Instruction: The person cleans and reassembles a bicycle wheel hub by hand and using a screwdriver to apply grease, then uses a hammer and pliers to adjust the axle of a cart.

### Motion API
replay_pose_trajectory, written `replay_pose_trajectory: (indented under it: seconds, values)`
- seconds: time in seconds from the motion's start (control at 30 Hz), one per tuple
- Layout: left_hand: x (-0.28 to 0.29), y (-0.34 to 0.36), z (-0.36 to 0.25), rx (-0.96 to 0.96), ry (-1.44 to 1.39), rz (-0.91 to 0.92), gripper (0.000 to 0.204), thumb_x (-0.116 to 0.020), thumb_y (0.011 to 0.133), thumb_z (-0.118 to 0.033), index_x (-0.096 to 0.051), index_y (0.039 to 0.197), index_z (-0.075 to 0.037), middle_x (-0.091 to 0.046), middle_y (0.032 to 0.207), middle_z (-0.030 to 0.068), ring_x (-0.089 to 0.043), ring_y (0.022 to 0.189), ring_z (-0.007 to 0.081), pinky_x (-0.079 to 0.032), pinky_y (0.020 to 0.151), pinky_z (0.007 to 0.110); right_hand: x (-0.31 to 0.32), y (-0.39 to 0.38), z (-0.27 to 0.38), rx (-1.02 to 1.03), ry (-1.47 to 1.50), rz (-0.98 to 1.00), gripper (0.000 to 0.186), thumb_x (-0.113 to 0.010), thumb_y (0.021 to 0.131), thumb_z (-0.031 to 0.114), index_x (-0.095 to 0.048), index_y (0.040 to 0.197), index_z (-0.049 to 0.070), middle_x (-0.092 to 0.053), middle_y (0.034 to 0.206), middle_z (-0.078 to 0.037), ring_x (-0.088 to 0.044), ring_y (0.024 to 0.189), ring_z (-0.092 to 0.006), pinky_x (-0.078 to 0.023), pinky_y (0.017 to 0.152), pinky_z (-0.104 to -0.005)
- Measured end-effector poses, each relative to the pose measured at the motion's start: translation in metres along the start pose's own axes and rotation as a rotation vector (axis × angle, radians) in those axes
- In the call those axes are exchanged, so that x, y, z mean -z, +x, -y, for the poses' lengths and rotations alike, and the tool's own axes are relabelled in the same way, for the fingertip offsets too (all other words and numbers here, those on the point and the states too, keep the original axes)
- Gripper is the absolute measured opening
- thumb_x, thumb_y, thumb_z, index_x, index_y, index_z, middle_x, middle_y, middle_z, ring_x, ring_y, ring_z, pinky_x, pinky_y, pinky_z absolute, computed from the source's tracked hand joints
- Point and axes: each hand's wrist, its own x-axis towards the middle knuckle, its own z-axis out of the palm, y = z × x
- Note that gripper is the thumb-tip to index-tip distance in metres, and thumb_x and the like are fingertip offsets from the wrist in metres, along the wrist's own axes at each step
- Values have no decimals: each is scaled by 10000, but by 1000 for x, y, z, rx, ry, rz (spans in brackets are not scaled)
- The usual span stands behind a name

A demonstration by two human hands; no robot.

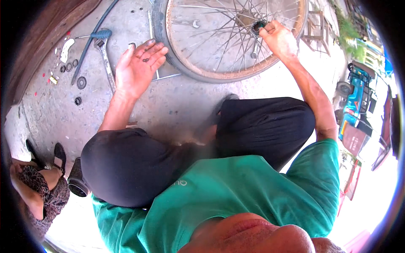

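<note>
Spoked wheel with a black rubber tyre and a rust-stained metal rim lies side-up beyond the person's knees, over the grey concrete floor, its upper edge cut off by the view. The bare right hand reaches over the rim's right part to the wheel's middle; its grip is bunched, thumb and fingertips together at the round black fitting on the hub, though I cannot tell whether they pinch it. The bare left hand is held palm up just beside the tyre's left edge, its grip spread, with small dark pieces lying on it near the base of the fingers.

Toward the floor's left edge lie a silver adjustable wrench, a blue-handled screwdriver, a long dark flexible tube, a flat black ring and a smaller thick black ring. Through the spokes shows a silver open-ended spanner. Near the wheel's right edge stands a brown frame.
</note>
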Motion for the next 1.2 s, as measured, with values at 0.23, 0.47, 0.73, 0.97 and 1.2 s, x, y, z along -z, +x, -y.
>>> replay_pose_trajectory:
  seconds: [0.23, 0.47, 0.73, 0.97, 1.2]
  values:
    - [5, 2, -1, 7, -12, 51, 584, -535, 1048, -445, -547, 1347, 56, -595, 1375, 255, -547, 1323, 415, -433, 1127, 514, -21, 20, -36, -148, 221, 18, 448, -820, 782, 477, -778, 922, 53, -775, 918, -122, -742, 924, -258, -561, 870, -362]
    - [6, 3, -1, 10, -12, 73, 581, -548, 1042, -444, -550, 1340, 54, -603, 1357, 252, -555, 1313, 414, -438, 1123, 516, -26, 25, -43, -240, 406, 68, 462, -875, 754, 449, -773, 886, 19, -765, 860, -105, -722, 896, -205, -549, 862, -335]
    - [2, 0, -2, -4, 3, 34, 574, -544, 1043, -442, -549, 1328, 56, -609, 1344, 253, -555, 1313, 411, -437, 1127, 515, -21, 12, -40, -253, 488, 42, 399, -878, 786, 396, -760, 872, 25, -704, 737, -35, -630, 646, -114, -541, 636, -320]
    - [3, 1, 0, 6, -3, 51, 570, -538, 1046, -442, -554, 1324, 55, -609, 1344, 253, -552, 1315, 412, -428, 1135, 519, -26, 16, -61, -160, 479, -3, 349, -831, 845, 366, -770, 950, 39, -766, 847, -67, -701, 744, -133, -568, 728, -308]
    - [5, 1, -1, 6, -2, 39, 560, -530, 1050, -435, -559, 1320, 55, -607, 1349, 255, -551, 1316, 412, -429, 1133, 518, -21, 11, -51, 49, 473, -58, 289, -747, 904, 265, -766, 1120, 73, -788, 1018, -109, -750, 958, -191, -574, 868, -320]
